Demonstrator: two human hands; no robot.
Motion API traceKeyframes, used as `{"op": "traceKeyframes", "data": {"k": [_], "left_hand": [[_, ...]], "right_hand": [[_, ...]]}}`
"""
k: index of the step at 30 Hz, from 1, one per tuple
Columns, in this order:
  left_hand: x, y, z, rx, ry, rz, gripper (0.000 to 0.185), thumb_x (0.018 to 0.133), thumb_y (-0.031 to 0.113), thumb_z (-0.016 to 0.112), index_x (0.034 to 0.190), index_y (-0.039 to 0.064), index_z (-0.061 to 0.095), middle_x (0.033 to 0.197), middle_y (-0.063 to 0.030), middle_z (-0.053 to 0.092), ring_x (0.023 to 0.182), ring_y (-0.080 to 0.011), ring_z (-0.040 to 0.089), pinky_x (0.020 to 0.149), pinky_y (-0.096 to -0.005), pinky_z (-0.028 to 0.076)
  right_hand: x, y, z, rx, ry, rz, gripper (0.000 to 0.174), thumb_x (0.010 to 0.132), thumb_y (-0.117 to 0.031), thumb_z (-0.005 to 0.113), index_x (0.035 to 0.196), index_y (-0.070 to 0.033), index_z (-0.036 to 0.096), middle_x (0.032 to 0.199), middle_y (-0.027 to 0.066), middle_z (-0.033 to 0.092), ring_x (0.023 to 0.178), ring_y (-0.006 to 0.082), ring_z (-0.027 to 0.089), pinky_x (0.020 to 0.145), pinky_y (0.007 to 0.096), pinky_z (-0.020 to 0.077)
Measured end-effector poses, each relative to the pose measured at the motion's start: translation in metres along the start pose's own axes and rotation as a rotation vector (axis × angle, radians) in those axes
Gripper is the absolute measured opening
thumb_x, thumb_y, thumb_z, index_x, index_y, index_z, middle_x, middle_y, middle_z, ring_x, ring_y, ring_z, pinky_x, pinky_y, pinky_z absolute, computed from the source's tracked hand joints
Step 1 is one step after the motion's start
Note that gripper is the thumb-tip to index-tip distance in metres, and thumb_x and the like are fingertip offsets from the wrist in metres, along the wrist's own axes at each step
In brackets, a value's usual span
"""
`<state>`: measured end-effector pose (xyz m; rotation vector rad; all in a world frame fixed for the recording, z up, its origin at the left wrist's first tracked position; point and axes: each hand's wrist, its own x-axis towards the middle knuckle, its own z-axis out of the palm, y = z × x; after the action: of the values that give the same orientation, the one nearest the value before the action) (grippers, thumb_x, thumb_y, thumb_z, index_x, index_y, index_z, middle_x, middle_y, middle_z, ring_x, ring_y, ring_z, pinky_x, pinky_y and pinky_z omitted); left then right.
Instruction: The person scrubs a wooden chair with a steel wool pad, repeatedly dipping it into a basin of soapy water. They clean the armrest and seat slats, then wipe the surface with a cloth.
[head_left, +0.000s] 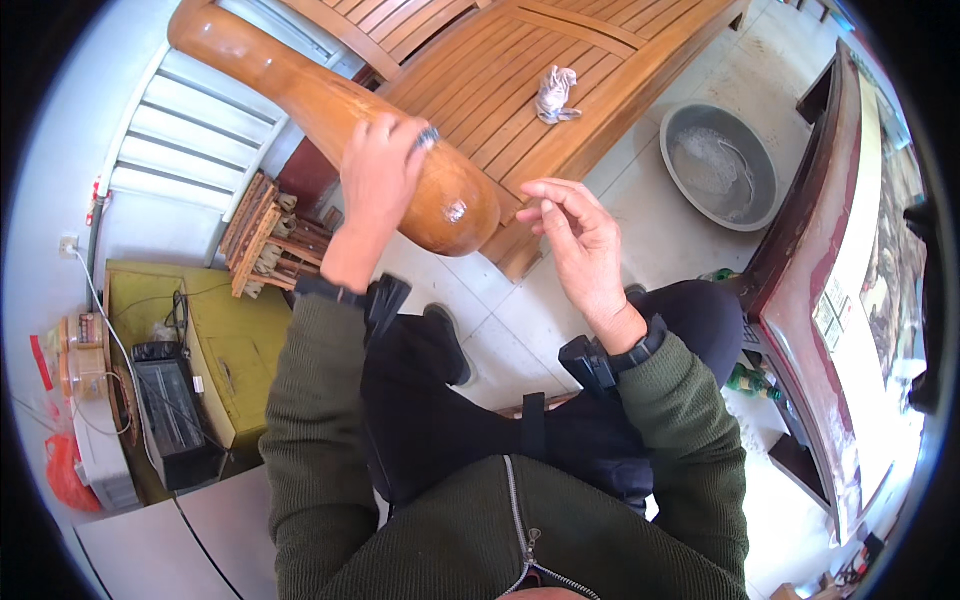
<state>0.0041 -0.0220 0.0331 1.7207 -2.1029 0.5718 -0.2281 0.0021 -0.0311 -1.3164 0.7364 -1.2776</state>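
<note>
My left hand (380, 169) lies over the thick, rounded wooden armrest (465, 191) of a slatted bench, fingers curled across its top. By the thumb and forefinger a small dark-and-pale striped piece (427, 138) shows, perhaps cloth; the palm hides whatever else is beneath. To the right of the armrest's blunt end my right hand (574, 240) is held in the air. Its fingers are bent, with the thumb close to the forefinger and nothing visible between them. Farther back, a crumpled pale cloth (556, 95) rests on the bench's slatted seat (480, 105).
A grey basin (769, 191) of sudsy water stands on the tiled floor to the right. Beyond it is a dark red table (780, 277) with green bottles (752, 381) beneath. At left are a green cabinet (240, 367), folded wooden stools (259, 232) and a white metal rail (187, 142).
</note>
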Motion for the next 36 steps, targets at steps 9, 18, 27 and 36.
{"op": "traceKeyframes", "data": {"k": [9, 18, 27, 36], "left_hand": [[-0.052, 0.052, 0.035, 0.167, -0.076, 0.511, 0.004, 0.079, 0.016, 0.067, 0.081, 0.017, 0.063, 0.091, -0.0031, 0.059, 0.087, -0.0238, 0.058, 0.071, -0.0386, 0.047], [0.015, 0.019, 0.023, 0.16, -0.045, 0.12, 0.006, 0.08, 0.018, 0.066, 0.085, 0.015, 0.068, 0.093, -0.0037, 0.063, 0.089, -0.0258, 0.059, 0.076, -0.0411, 0.048], [0.019, 0.034, 0.027, 0.28, -0.304, 0.246, 0.017, 0.083, 0.018, 0.066, 0.098, 0.015, 0.074, 0.096, -0.0054, 0.066, 0.093, -0.0276, 0.06, 0.083, -0.0401, 0.05], [0.02, 0.054, 0.039, 0.336, -0.431, 0.439, 0.012, 0.086, 0.019, 0.065, 0.092, 0.013, 0.073, 0.096, -0.0038, 0.066, 0.097, -0.026, 0.057, 0.08, -0.0387, 0.047]], "right_hand": [[0.004, -0.008, -0.009, 0.01, 0.041, -0.022, 0.024, 0.105, -0.007, 0.051, 0.12, 0.0, 0.068, 0.122, 0.0095, 0.061, 0.098, 0.0156, 0.07, 0.082, 0.0262, 0.054], [0.006, -0.01, -0.016, 0.015, 0.075, -0.009, 0.024, 0.105, -0.009, 0.051, 0.12, 0.0, 0.067, 0.122, 0.0092, 0.061, 0.098, 0.0155, 0.07, 0.082, 0.0261, 0.0538], [0.006, -0.014, -0.021, 0.017, 0.135, -0.033, 0.023, 0.1, -0.001, 0.051, 0.113, 0.0, 0.07, 0.112, 0.0092, 0.063, 0.09, 0.0152, 0.071, 0.078, 0.0257, 0.054], [0.011, -0.016, -0.025, 0.035, 0.171, -0.029, 0.022, 0.1, 0.0, 0.052, 0.111, 0.0, 0.07, 0.111, 0.0085, 0.063, 0.089, 0.0136, 0.071, 0.076, 0.0242, 0.0529]]}}
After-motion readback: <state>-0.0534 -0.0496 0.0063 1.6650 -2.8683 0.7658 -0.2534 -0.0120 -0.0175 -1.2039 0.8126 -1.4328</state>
